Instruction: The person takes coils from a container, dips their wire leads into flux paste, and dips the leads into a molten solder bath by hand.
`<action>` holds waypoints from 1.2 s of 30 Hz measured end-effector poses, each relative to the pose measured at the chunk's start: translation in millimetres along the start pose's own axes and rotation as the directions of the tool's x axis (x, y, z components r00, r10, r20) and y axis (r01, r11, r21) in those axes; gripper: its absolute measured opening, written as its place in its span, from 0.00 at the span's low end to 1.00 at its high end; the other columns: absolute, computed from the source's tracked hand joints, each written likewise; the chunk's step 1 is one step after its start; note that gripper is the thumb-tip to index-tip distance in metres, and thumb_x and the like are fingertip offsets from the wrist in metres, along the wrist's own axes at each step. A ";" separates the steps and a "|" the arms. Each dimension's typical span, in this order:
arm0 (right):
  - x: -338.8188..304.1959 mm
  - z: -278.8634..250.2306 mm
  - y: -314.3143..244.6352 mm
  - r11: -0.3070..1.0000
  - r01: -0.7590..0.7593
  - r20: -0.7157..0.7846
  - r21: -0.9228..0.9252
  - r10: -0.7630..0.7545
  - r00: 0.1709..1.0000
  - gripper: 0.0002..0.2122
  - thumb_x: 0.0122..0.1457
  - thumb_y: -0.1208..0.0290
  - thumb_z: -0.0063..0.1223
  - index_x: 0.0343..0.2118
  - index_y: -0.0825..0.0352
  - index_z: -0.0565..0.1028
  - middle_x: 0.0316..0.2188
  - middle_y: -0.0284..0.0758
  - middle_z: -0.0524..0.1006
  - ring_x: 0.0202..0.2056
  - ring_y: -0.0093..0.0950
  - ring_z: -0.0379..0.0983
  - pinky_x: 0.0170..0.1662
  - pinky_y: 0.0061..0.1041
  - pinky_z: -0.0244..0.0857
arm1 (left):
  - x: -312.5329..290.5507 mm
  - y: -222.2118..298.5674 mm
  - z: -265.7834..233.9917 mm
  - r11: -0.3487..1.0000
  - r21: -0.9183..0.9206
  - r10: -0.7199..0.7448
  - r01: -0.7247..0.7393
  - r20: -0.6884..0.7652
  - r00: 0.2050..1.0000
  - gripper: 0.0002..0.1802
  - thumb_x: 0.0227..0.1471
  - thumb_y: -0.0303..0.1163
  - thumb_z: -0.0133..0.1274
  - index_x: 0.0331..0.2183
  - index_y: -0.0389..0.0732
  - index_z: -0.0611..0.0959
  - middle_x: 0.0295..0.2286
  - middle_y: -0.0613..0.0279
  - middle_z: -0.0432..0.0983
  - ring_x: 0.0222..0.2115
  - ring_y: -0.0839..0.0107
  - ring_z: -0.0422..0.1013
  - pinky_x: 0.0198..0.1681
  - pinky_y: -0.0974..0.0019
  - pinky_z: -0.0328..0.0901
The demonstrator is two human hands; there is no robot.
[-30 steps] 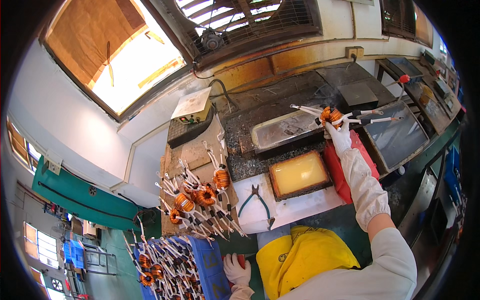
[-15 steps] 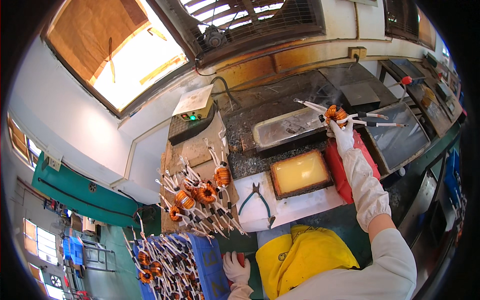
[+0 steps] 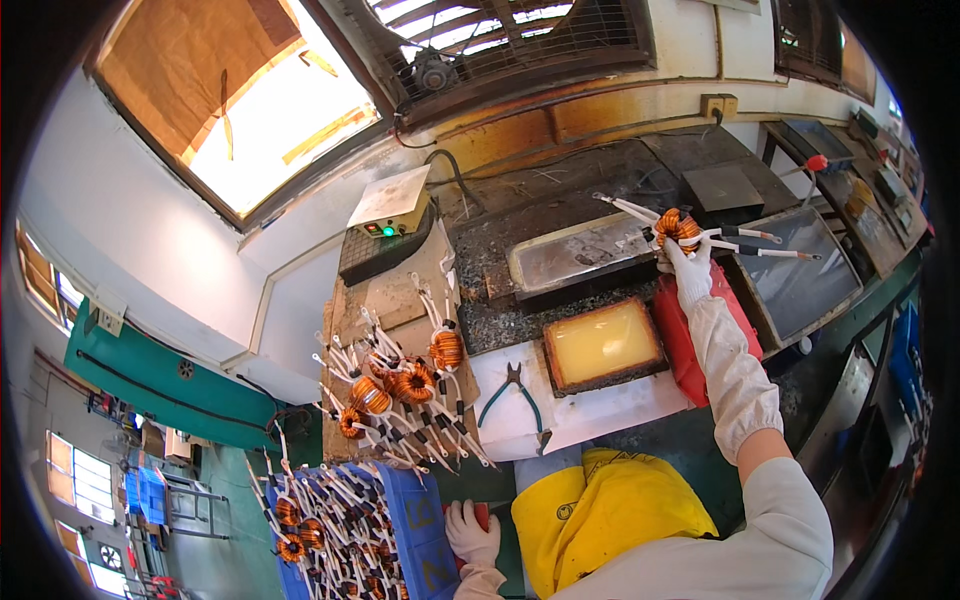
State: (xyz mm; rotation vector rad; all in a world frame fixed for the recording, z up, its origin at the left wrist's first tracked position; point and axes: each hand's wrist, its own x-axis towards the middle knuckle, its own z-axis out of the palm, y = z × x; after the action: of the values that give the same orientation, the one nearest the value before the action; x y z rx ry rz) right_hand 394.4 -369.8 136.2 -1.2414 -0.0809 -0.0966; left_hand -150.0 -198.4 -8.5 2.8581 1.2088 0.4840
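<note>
My right hand (image 3: 690, 270), in a white glove, is closed round a copper-wound ring coil (image 3: 678, 231) with long white leads tipped with metal lugs. It holds the coil above the red container (image 3: 684, 345), beside the right end of a long metal-topped solder pot (image 3: 580, 252). Some leads point left over the pot, others right over a grey tray (image 3: 795, 275). Low down, my gloved left hand (image 3: 473, 535) lies on a red thing, mostly hidden under it, next to a blue crate (image 3: 412, 535). Its fingers look laid out, gripping nothing I can see.
A dish of yellow liquid (image 3: 602, 345) and green-handled cutters (image 3: 513, 400) lie on the white sheet before me. Several more coils (image 3: 412, 384) are heaped on the board at left; others fill the crate. A control box (image 3: 392, 205) with a green light stands behind.
The haze behind the coil has thinned. My right hand keeps the coil at nearly the same place, and my left hand stays put; the whole view has shifted slightly.
</note>
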 end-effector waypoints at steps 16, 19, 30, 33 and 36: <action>2.4 -5.7 1.6 0.997 -0.013 0.003 0.075 0.013 1.000 0.21 0.54 0.74 0.57 0.47 0.64 0.60 0.31 0.36 0.76 0.24 0.24 0.75 0.25 0.21 0.72 | 0.6 -2.3 2.1 1.000 0.007 0.004 -0.004 0.003 1.000 0.33 0.35 0.42 0.60 0.46 0.43 0.73 0.49 0.52 0.65 0.52 0.49 0.60 0.55 0.49 0.56; 2.2 -6.3 1.1 0.993 -0.015 -0.006 0.118 0.016 1.000 0.20 0.55 0.75 0.56 0.47 0.64 0.60 0.31 0.38 0.77 0.24 0.25 0.75 0.25 0.21 0.72 | 1.3 -1.5 1.9 1.000 0.004 0.007 -0.007 -0.002 1.000 0.33 0.35 0.42 0.60 0.46 0.43 0.73 0.49 0.51 0.65 0.52 0.49 0.60 0.55 0.49 0.56; -8.1 -34.3 -19.8 0.840 -0.147 0.233 0.522 0.025 0.972 0.11 0.58 0.78 0.49 0.44 0.66 0.70 0.35 0.35 0.76 0.31 0.26 0.76 0.29 0.23 0.75 | 0.3 -2.6 -2.0 0.999 -0.037 0.008 -0.009 -0.024 1.000 0.33 0.36 0.41 0.60 0.47 0.42 0.72 0.49 0.50 0.64 0.52 0.48 0.59 0.55 0.48 0.56; -31.3 -46.0 -53.4 0.764 -0.220 0.130 0.607 0.178 0.975 0.08 0.60 0.75 0.49 0.42 0.67 0.72 0.34 0.35 0.75 0.31 0.26 0.75 0.32 0.22 0.76 | -0.4 -0.3 -3.0 0.999 -0.045 0.020 -0.021 -0.029 0.999 0.33 0.35 0.41 0.60 0.46 0.42 0.72 0.48 0.51 0.65 0.51 0.48 0.60 0.54 0.48 0.56; -45.8 -65.4 -75.4 0.583 -0.264 0.155 0.769 0.230 0.961 0.09 0.61 0.72 0.49 0.43 0.68 0.72 0.35 0.37 0.75 0.35 0.30 0.75 0.37 0.23 0.76 | -0.4 -1.3 -1.8 0.999 -0.038 0.033 -0.035 -0.036 0.999 0.32 0.35 0.42 0.60 0.45 0.43 0.73 0.47 0.51 0.65 0.51 0.49 0.61 0.54 0.49 0.57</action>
State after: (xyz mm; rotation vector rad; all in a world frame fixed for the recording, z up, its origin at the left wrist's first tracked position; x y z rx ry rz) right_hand 340.7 -454.6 180.9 -0.3421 0.0232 0.2015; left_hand -151.7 -198.0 -7.0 2.8535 1.1440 0.5549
